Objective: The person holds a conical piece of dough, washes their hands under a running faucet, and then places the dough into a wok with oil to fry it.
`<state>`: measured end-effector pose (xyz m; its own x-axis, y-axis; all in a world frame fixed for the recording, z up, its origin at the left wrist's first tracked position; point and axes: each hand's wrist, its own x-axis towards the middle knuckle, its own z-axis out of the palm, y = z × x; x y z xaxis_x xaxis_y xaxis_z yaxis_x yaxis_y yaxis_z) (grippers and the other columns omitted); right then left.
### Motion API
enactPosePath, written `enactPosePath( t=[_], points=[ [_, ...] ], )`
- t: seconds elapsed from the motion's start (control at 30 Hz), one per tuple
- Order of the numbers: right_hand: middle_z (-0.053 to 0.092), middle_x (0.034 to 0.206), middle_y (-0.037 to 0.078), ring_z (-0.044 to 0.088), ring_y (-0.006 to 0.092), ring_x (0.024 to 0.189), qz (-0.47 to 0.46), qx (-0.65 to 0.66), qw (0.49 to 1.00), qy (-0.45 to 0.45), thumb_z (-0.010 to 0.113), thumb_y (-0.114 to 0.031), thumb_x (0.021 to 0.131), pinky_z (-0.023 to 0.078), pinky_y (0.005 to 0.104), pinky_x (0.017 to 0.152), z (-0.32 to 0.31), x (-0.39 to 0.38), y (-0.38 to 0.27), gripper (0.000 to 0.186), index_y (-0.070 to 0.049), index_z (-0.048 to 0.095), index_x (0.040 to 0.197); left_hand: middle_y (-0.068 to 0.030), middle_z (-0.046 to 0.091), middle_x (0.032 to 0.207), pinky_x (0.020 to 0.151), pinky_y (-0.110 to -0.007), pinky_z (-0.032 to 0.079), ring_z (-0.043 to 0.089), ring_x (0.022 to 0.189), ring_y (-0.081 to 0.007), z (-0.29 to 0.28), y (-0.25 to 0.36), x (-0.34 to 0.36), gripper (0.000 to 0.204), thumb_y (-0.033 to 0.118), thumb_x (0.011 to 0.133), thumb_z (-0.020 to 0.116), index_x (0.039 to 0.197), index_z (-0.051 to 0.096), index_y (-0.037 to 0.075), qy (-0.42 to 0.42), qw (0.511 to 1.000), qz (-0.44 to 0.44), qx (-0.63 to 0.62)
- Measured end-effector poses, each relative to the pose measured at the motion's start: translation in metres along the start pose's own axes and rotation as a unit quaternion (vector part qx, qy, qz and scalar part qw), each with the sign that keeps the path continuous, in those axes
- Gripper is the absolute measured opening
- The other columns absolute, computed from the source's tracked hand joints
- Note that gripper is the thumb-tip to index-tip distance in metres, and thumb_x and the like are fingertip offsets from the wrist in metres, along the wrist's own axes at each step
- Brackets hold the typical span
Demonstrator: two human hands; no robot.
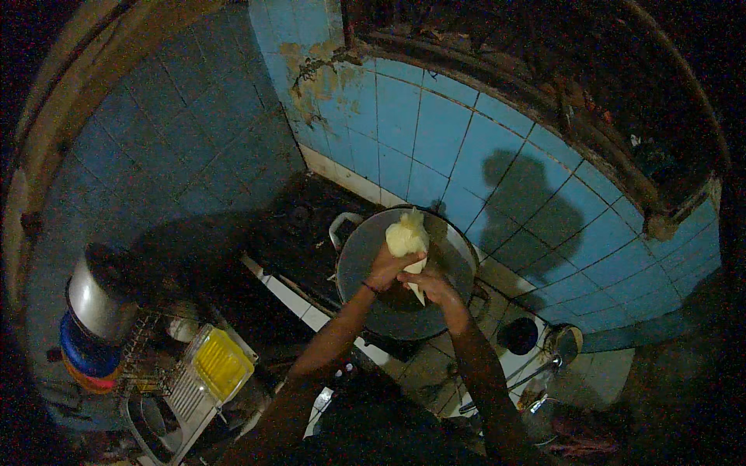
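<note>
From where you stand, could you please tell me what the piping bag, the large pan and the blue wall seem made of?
Piping bag: probably thin, flexible plastic, smooth, judging by its gathered top.
Large pan: seemingly metal, dull grey with a thin, paler rim; exact metal unclear.
Blue wall: likely glazed ceramic tile, given the smooth faces and grid of joints.

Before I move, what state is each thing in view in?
Left hand, closed around the bag.
Right hand, closed on the bag's lower part.
Bag, gathered at top, bulging above the hands, narrowing to a point below.
Big pot, uncovered, beneath the bag; contents unclear.
Stove, too dark to tell whether lit.
Wall, tiled, surface flaking at one corner.
</note>
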<state>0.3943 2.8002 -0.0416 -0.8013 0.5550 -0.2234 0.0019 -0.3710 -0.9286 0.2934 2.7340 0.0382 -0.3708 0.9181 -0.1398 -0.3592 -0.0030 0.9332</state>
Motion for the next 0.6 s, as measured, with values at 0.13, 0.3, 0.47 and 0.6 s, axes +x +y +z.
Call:
enactPosePath(
  t=[0.13, 0.3, 0.47, 0.6],
  points=[
    [0.052, 0.067, 0.004, 0.050, 0.0139, 0.051, 0.072, 0.015, 0.997, -0.023, 0.060, -0.007, 0.074, 0.041, 0.0247, 0.043, -0.017, 0.004, 0.024, 0.029, -0.004, 0.046, 0.099, -0.0052, 0.054, 0.093, 0.071, -0.027, 0.046, 0.054, 0.083, -0.0150, -0.001, 0.012, -0.010, 0.048, 0.008, 0.065, 0.070, 0.105, 0.044, 0.001, -0.047, 0.988, -0.056, 0.135],
    [0.051, 0.061, 0.004, 0.048, 0.0119, 0.046, 0.118, -0.075, 0.986, -0.088, 0.056, -0.008, 0.075, 0.040, 0.0235, 0.040, -0.010, -0.003, -0.013, 0.024, -0.003, 0.046, 0.096, -0.0059, 0.054, 0.093, 0.068, -0.027, 0.046, 0.053, 0.082, -0.0154, -0.003, -0.007, -0.008, 0.053, 0.012, 0.061, 0.073, 0.104, 0.044, 0.000, 0.029, 0.994, 0.066, 0.086],
    [0.053, 0.068, 0.009, 0.053, 0.0185, 0.056, -0.129, -0.352, 0.927, -0.009, 0.057, -0.008, 0.071, 0.043, 0.0291, 0.050, -0.005, -0.004, 0.008, 0.027, 0.000, 0.046, 0.094, -0.0101, 0.054, 0.097, 0.074, -0.030, 0.045, 0.052, 0.087, -0.0192, 0.006, -0.005, 0.007, 0.053, 0.027, 0.061, 0.073, 0.100, 0.049, -0.001, 0.128, 0.946, 0.202, 0.218],
    [0.055, 0.083, 0.016, 0.055, 0.0299, 0.077, -0.212, -0.434, 0.873, 0.072, 0.057, -0.007, 0.069, 0.044, 0.0367, 0.066, -0.006, 0.004, 0.030, 0.033, 0.003, 0.045, 0.099, -0.0077, 0.058, 0.084, 0.065, -0.028, 0.045, 0.055, 0.076, -0.0153, 0.015, 0.004, 0.002, 0.041, 0.018, 0.062, 0.073, 0.090, 0.052, -0.002, 0.119, 0.971, 0.115, 0.174]
  ],
)
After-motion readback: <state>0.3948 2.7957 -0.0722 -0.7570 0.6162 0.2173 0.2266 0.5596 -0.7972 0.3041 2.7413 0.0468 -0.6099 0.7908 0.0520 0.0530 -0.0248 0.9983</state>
